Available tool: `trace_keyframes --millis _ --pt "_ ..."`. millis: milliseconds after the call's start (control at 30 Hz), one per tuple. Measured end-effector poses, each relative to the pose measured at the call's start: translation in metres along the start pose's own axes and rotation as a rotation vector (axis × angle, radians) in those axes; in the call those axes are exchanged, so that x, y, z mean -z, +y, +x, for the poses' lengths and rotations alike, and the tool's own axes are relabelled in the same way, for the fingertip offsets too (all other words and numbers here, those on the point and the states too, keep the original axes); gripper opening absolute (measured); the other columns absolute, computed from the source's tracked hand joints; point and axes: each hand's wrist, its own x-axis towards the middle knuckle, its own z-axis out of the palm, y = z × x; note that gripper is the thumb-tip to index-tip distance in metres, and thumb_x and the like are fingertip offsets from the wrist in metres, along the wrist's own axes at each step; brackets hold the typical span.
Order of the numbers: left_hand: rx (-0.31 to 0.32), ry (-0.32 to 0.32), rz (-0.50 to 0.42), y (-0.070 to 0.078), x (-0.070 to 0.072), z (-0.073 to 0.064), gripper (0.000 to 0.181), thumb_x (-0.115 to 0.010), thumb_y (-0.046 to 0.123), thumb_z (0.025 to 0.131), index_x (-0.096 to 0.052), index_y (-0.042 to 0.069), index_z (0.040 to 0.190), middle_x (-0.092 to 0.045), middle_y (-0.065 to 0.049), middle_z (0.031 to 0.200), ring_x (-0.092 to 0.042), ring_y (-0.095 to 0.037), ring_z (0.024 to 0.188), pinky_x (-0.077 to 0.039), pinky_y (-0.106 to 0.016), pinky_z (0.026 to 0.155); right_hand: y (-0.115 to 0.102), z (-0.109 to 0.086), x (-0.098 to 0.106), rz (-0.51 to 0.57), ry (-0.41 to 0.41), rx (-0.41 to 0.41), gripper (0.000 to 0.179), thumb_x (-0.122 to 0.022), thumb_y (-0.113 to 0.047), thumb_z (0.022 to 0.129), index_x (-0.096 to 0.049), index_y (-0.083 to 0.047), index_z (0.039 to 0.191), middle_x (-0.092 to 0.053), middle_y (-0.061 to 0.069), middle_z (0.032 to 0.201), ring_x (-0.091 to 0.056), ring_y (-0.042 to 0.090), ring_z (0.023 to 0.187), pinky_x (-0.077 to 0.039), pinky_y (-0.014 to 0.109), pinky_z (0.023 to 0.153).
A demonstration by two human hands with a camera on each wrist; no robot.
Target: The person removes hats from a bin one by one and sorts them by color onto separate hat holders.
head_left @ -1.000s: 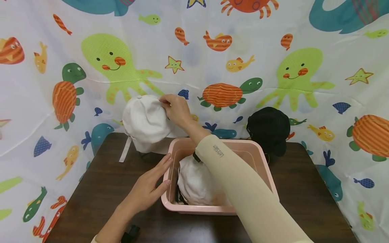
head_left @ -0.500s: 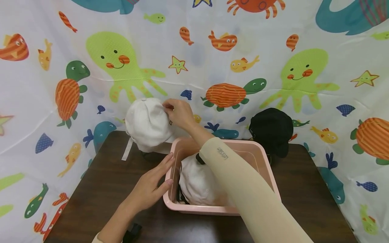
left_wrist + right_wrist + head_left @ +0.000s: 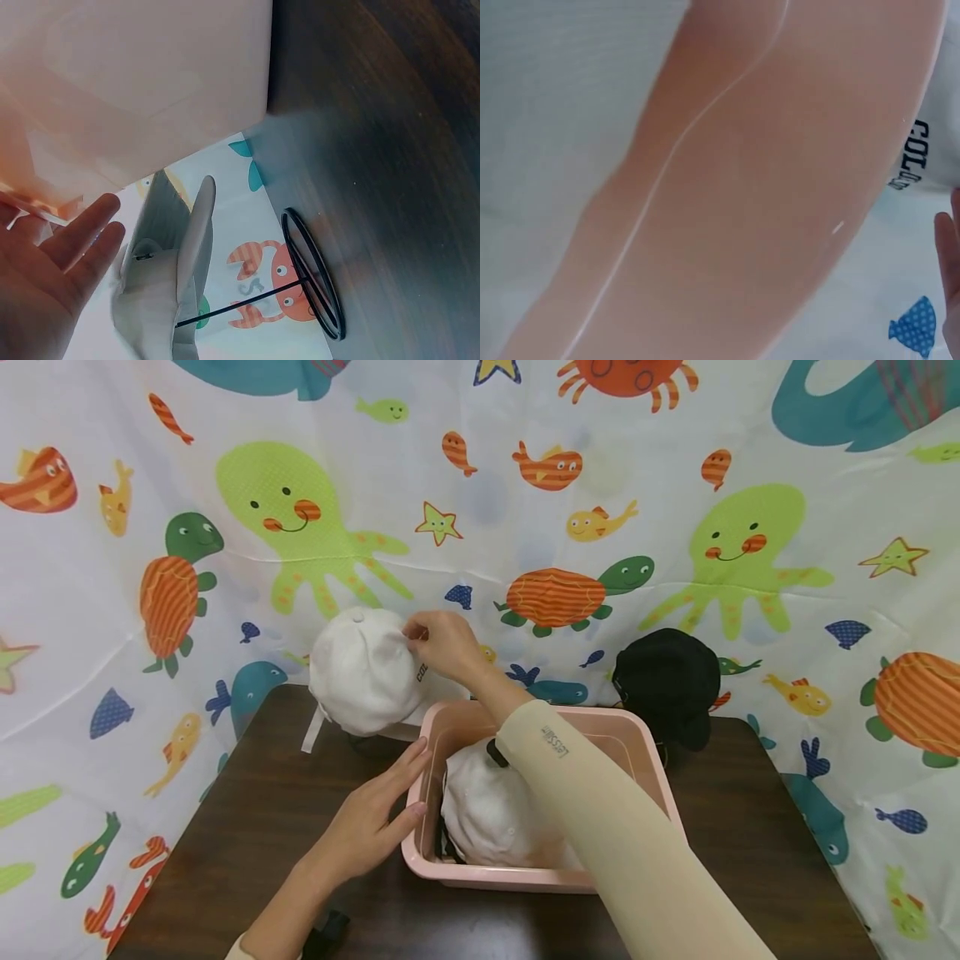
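A white cap [image 3: 363,672] with dark lettering on its right side sits on a black wire stand [image 3: 311,274] at the back left of the table. My right hand [image 3: 446,645] pinches the fabric of its crown at the upper right. My left hand [image 3: 372,818] rests with fairly straight fingers against the left wall of a pink plastic bin [image 3: 525,878]. Inside the bin lies another white cap [image 3: 487,814], partly hidden by my right forearm. The right wrist view shows the bin wall close up, with the lettered cap [image 3: 949,127] at its edge.
A black cap [image 3: 667,681] sits behind the bin's right corner, on a stand mostly hidden. A white strap [image 3: 312,731] hangs from the lettered cap. Behind the dark wooden table [image 3: 247,810] hangs a curtain [image 3: 495,410] printed with sea animals.
The lettered cap has turned slightly, so more of its lettering shows. My right hand keeps its pinch on the crown. The left hand stays against the bin, and the head view has shifted a little.
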Motion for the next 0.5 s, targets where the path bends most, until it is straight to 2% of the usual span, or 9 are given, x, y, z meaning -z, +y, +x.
trace_keyframes --millis 100,300,500 --pt "0.006 -0.001 -0.007 0.001 0.000 -0.001 0.064 -0.062 0.024 0.104 -0.040 0.012 0.162 -0.030 -0.001 0.171 -0.043 -0.024 0.149 -0.043 -0.052 0.112 -0.001 -0.001 0.003 0.002 -0.043 -0.018 0.016 -0.073 -0.009 0.098 -0.079 -0.006 0.112 -0.077 0.006 0.106 -0.069 0.017 0.096 -0.054 0.027 0.081" --pt "-0.001 0.008 -0.009 0.002 0.000 0.000 0.063 -0.063 0.024 0.104 -0.041 0.011 0.162 -0.029 0.000 0.171 -0.043 -0.025 0.149 -0.044 -0.054 0.111 -0.006 0.001 0.014 -0.078 -0.132 0.001 0.023 -0.072 -0.010 0.098 -0.076 -0.006 0.120 -0.076 0.006 0.113 -0.070 0.017 0.101 -0.054 0.027 0.087" --pt "0.004 0.012 -0.005 0.002 0.001 0.000 0.063 -0.062 0.025 0.104 -0.041 0.011 0.162 -0.030 0.000 0.171 -0.043 -0.025 0.149 -0.044 -0.055 0.111 -0.020 -0.003 0.033 -0.136 -0.143 0.032 0.028 -0.073 -0.011 0.098 -0.074 -0.006 0.126 -0.075 0.007 0.122 -0.071 0.018 0.106 -0.054 0.030 0.092"
